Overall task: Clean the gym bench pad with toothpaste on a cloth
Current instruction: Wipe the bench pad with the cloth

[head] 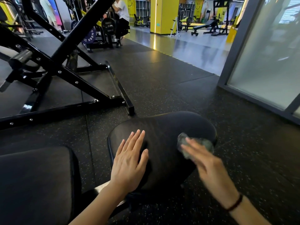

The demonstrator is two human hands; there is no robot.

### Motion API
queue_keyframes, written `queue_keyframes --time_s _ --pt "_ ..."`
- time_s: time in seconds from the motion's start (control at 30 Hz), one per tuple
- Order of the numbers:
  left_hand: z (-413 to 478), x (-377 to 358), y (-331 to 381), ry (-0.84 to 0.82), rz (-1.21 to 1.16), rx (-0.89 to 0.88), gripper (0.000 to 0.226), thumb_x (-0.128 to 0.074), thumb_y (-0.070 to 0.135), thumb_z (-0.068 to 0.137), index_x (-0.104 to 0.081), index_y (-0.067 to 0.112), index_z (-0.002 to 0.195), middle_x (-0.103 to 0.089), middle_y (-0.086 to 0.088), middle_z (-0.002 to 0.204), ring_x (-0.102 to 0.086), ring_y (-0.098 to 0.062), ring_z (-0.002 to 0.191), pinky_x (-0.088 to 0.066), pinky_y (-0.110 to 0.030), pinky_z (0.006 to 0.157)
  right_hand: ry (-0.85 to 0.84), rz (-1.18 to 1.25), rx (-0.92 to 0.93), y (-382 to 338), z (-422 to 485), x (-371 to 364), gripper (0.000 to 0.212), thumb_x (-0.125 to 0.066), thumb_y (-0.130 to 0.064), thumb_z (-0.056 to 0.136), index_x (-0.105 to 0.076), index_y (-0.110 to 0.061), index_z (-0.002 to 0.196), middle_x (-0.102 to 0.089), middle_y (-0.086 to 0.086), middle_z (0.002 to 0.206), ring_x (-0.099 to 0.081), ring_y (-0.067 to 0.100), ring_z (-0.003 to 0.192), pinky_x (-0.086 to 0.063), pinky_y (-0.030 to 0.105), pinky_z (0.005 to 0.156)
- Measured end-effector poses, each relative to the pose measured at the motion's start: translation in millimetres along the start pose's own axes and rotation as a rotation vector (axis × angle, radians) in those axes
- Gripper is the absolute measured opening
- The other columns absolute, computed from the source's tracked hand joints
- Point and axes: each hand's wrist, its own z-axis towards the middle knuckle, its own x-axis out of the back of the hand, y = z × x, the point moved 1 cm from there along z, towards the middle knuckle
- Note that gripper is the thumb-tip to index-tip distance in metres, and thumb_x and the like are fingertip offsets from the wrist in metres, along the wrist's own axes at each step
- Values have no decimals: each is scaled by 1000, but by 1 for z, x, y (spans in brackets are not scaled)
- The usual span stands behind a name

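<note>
A black rounded bench pad [164, 127] fills the lower middle of the view. My left hand [129, 159] lies flat on its left part, fingers spread, holding nothing. My right hand [206, 161] is blurred with motion and presses a crumpled grey cloth [194, 145] onto the pad's right side near its edge. The cloth shows past my fingertips. No toothpaste tube is in view.
A second black pad [35, 181] sits at the lower left. A black steel machine frame [68, 78] stands on the rubber floor to the left. A frosted glass partition [266, 62] rises at the right. A person [121, 15] sits at a machine far back.
</note>
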Motion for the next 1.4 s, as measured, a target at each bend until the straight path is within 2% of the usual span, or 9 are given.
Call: queue_keyframes --time_s 0.2,0.37,0.63,0.87,1.03,1.17,1.23,1.33,1.4 --pt "-2 -2 -1 -11 33 9 71 -2 56 84 -14 32 151 -13 16 157 0 2 144 11 -15 113 194 -75 -300 48 46 23 40 -56 6 89 -61 -10 125 -53 6 137 -46 17 129 -25 13 105" --pt "-3 -2 2 -20 47 17 74 3 57 82 -8 32 151 -9 16 158 4 2 144 10 -18 114 219 -85 -224 4 25 -10 41 -61 6 84 -62 -11 122 -56 2 133 -48 11 123 -27 13 105" --pt "1 -4 -1 -7 13 9 75 2 57 83 -10 29 151 -10 14 158 3 0 145 5 -20 116 164 -182 -168 -73 19 -61 33 -66 -3 84 -68 -12 116 -62 4 128 -57 20 120 -44 38 104" --pt "-2 14 -8 27 -546 55 56 -25 46 94 -24 26 146 -22 11 155 -11 2 143 -9 -13 115 -51 -67 -102 -131 37 -93 42 -52 -9 89 -54 -9 131 -61 7 128 -55 22 121 -41 30 103" --pt "-10 30 -12 18 -590 66 47 -33 38 95 -42 23 139 -40 13 144 -30 15 130 -17 -1 103 -202 -1 -17 -146 24 -78 37 -44 -16 87 -61 -15 120 -67 2 117 -60 19 106 -41 23 87" --pt "-15 46 -18 20 -584 120 32 -40 20 101 -54 21 130 -50 9 136 -41 3 126 -24 -1 99 -308 68 24 -144 8 -69 25 -50 -25 90 -66 -26 109 -70 -9 108 -62 10 101 -48 29 87" --pt "-17 58 -16 -45 -632 151 29 -41 21 100 -58 20 124 -56 9 128 -48 -2 121 -35 -10 97 -359 210 -70 -140 10 -59 21 -52 -22 95 -69 -23 107 -72 -8 101 -65 5 96 -50 29 87" --pt "-21 83 -9 -215 -1036 294 32 -43 25 98 -65 6 112 -70 -5 105 -65 -16 97 -54 -24 79 -257 528 -243 -143 28 -45 23 -48 -15 98 -70 -15 102 -73 0 97 -68 11 94 -54 34 89" --pt "-22 98 -12 -224 -1100 293 35 -54 30 91 -68 2 107 -72 -9 94 -67 -17 84 -55 -26 76 -138 599 -305 -153 42 -46 23 -45 -17 100 -68 -13 100 -72 5 97 -68 19 94 -55 38 86"
